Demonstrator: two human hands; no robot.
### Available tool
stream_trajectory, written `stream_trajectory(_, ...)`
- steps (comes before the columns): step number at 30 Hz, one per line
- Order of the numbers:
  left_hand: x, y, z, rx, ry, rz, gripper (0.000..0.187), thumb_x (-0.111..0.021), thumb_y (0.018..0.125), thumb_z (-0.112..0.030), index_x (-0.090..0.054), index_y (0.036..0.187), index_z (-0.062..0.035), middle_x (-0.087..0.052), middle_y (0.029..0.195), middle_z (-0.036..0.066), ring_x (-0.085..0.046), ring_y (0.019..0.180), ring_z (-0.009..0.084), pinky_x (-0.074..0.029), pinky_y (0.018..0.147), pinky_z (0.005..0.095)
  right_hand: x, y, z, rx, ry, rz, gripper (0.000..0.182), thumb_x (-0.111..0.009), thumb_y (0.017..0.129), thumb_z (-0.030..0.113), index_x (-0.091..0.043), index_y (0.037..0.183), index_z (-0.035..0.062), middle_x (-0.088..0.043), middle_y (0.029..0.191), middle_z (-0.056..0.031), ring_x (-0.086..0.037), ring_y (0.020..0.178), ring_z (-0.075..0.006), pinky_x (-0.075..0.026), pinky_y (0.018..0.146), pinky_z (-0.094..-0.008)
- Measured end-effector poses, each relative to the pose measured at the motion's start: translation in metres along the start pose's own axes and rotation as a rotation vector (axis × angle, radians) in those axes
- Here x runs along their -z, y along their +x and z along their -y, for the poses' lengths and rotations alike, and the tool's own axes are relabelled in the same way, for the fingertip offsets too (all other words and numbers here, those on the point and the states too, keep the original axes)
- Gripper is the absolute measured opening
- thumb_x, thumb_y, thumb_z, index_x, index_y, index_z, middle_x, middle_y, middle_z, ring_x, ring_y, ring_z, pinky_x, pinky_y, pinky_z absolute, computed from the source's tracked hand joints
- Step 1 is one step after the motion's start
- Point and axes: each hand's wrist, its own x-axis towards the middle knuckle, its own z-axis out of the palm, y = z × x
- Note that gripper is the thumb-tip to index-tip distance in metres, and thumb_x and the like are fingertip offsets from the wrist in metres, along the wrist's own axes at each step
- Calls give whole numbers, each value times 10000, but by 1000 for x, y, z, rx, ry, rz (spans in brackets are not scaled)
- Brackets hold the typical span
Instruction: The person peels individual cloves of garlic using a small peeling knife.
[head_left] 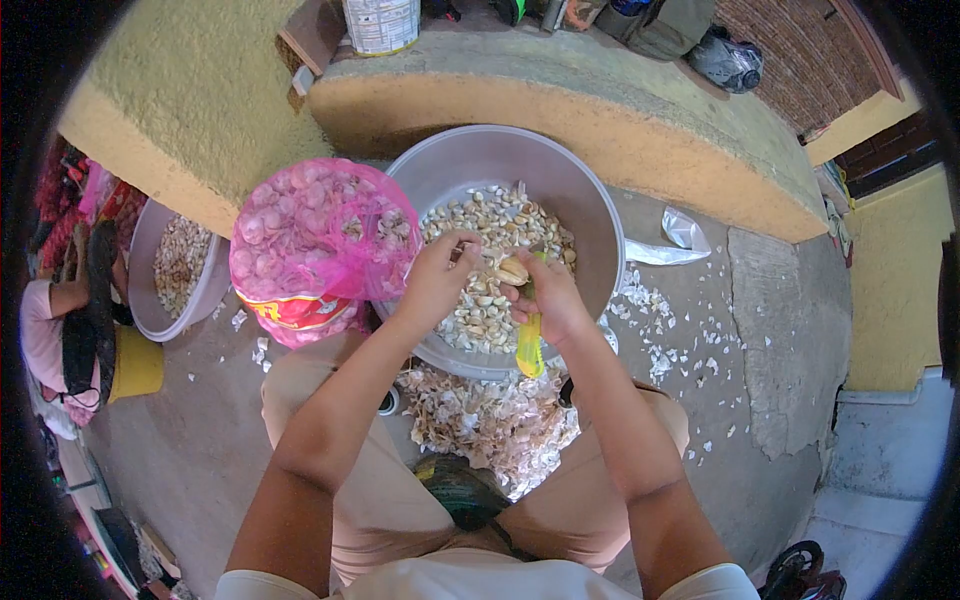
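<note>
Bare forearms (635,430) reach from a pale shirt (480,580) toward a garlic clove (512,270) held above a grey basin (590,175). The right hand (556,300) has its fingers clamped on the clove and a yellow-handled tool (529,348) (its blade is hard to make out). Beside it, the left hand (436,277) brings its fingertips close together; whether they pinch anything, I cannot tell. Loose cloves (470,325) cover the basin's bottom; a pink net sack (290,230) of bulbs stands against its left side, and peelings (480,415) heap in front.

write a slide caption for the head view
Left hand and right hand, with yellow-handled tool, above a basin of garlic cloves.
</note>
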Motion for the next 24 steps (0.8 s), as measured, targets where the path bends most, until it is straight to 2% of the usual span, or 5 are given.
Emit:
stream_trajectory(4,-5,-3,7,-191,142,-27,291,-504,830,-250,-488,983,-2,-548,851,117,-548,632,190,-441,566,297,1,3,-6,80,-66,-17,186,-416,874,262,-425,946,91,-442,594,-26,-357,414,-71,-300,350,-217)
stream_trajectory(7,-6,-9,-22,315,-117,306,283,-508,828,-251,-487,953,2,-547,803,108,-552,639,188,-442,578,294,-1,5,-14,131,-92,-21,202,-423,871,261,-420,989,97,-441,604,-15,-352,404,-68,-299,346,-218)
stream_trajectory(10,-7,-9,-14,349,-137,242,286,-517,821,-255,-484,932,6,-544,747,98,-553,648,161,-438,566,277,-8,1,-13,138,-133,-28,195,-431,871,250,-421,995,99,-443,610,-8,-346,392,-63,-297,339,-221)
stream_trajectory(13,-7,-11,-9,124,-5,246,252,-481,853,-251,-489,916,-7,-544,725,45,-514,569,98,-421,486,221,-6,5,-15,191,-247,-32,177,-436,872,236,-427,983,98,-445,612,-6,-348,387,-59,-295,334,-219)
stream_trajectory(24,7,-8,-22,235,-283,390,208,-460,860,-223,-506,915,-28,-501,635,20,-462,496,73,-390,439,209,1,3,-5,175,-107,-50,202,-461,862,292,-451,901,94,-456,628,-5,-398,455,-74,-301,361,-198)
